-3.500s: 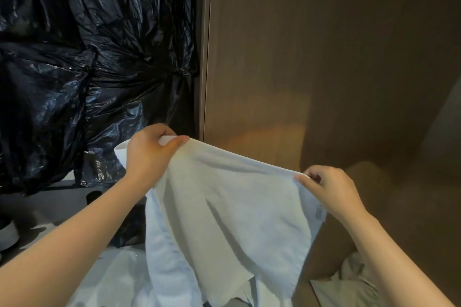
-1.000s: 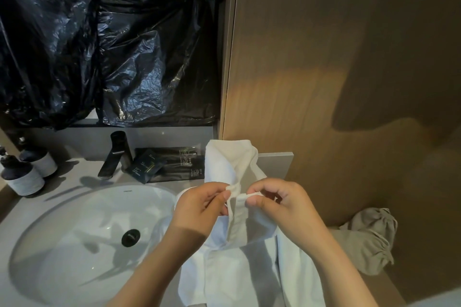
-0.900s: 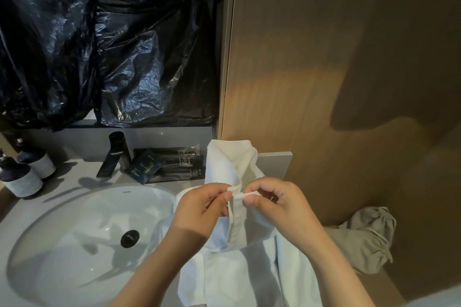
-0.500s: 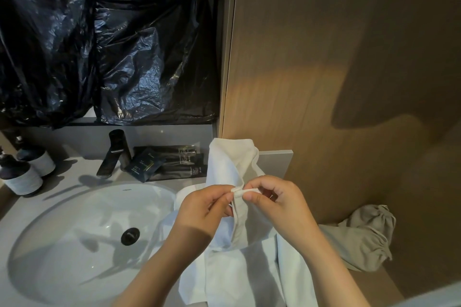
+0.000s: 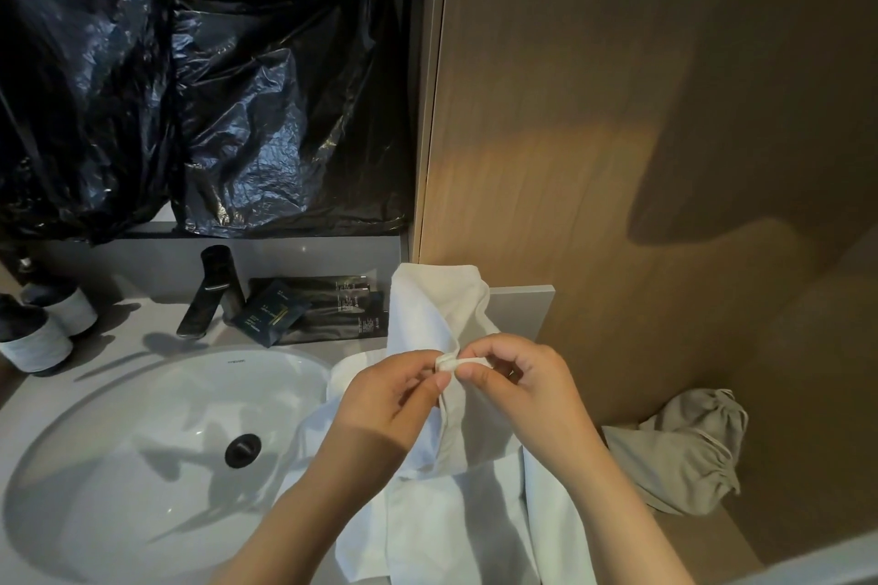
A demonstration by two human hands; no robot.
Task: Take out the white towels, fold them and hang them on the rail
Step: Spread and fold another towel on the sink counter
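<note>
Lower centre of frame: left grip [image 5: 380, 399] and right grip [image 5: 527, 390] both pinch one bunched edge of the white towel [image 5: 439, 309], which drapes over the desk [image 5: 522, 299] right of the sink [image 5: 142, 442].

A grey counter [image 5: 520, 299] was seen with a white oval basin [image 5: 142, 466] set into it, a dark tap [image 5: 211, 290] mounted behind the basin, and two dark-topped bottles [image 5: 35, 344] stood at its left edge. Dark flat packets [image 5: 323, 309] were laid along the back beside the tap, and a white towel [image 5: 437, 299] was draped over the counter's right part, overlapping the basin's right rim. A beige cloth bag [image 5: 684, 456] was left crumpled on a lower wooden ledge [image 5: 731, 537] to the right.
</note>
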